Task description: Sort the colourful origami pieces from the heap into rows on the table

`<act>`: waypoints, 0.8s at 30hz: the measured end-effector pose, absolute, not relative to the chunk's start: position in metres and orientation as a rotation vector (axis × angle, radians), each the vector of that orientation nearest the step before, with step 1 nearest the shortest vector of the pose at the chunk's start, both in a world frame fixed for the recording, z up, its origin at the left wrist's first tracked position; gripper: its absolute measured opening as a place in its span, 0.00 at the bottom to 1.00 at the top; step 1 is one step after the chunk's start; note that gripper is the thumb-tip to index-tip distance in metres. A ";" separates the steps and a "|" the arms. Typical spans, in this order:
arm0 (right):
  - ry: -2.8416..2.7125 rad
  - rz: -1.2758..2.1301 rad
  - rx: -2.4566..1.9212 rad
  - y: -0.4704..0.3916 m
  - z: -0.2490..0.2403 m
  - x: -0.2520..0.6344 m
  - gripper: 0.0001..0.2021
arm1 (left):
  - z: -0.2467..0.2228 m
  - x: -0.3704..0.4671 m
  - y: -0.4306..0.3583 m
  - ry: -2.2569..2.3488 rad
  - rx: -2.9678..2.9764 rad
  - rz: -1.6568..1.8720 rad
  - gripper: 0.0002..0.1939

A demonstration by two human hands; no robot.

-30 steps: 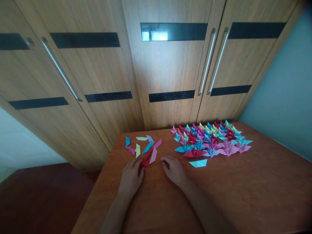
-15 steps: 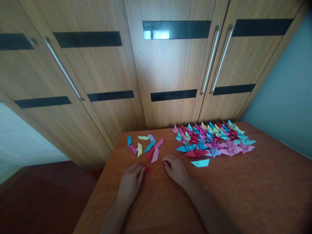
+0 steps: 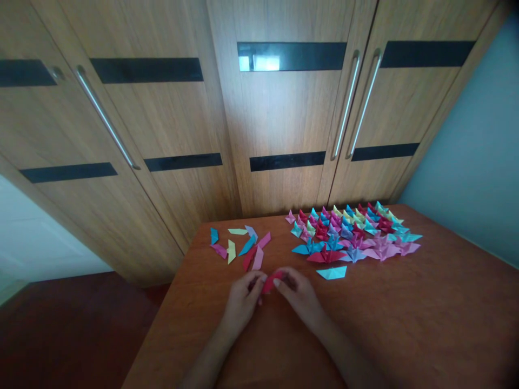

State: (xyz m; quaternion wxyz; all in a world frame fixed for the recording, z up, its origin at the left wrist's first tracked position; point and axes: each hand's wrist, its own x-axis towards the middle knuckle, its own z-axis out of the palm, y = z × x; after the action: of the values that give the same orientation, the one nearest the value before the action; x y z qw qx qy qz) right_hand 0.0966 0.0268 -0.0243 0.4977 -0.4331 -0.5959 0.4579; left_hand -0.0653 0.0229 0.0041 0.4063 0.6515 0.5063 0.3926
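A small red folded paper (image 3: 271,282) is held between my two hands above the wooden table (image 3: 259,346). My left hand (image 3: 242,300) pinches its left end, and my right hand (image 3: 298,294) grips its right end with thumb and fingers. Just beyond my hands lie several flat folded strips, among them a pink one (image 3: 258,259) and a red one (image 3: 250,258). A light-blue folded piece (image 3: 332,273) rests to the right of my right hand. Behind it stand rows of colourful folded paper birds (image 3: 348,229).
Wooden cabinet doors (image 3: 284,113) with long metal handles rise behind the table's far edge. A blue wall (image 3: 466,162) is at the right. Yellow (image 3: 231,252), blue (image 3: 214,235) and magenta (image 3: 219,250) strips lie at the table's far left.
The red paper has been lifted off the table by my left hand. My right hand has moved in and closed on its other end, and both hands are now close together.
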 end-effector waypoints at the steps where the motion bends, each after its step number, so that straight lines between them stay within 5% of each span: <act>1: -1.402 1.094 -1.071 0.027 -0.026 0.099 0.13 | 0.005 -0.059 0.025 1.232 1.650 0.987 0.15; 7: -1.231 0.999 -1.181 0.031 -0.030 0.112 0.15 | -0.001 -0.036 0.041 1.107 1.551 1.018 0.09; 24: -1.341 1.042 -1.168 0.026 -0.028 0.109 0.12 | -0.011 -0.042 0.032 1.259 1.271 0.992 0.13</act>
State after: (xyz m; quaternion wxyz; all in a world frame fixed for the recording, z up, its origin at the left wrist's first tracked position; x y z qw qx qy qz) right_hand 0.1091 0.0262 -0.0276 0.5142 -0.4861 -0.5579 0.4337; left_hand -0.0421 0.0325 -0.0105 0.5211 0.5303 0.5253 0.4139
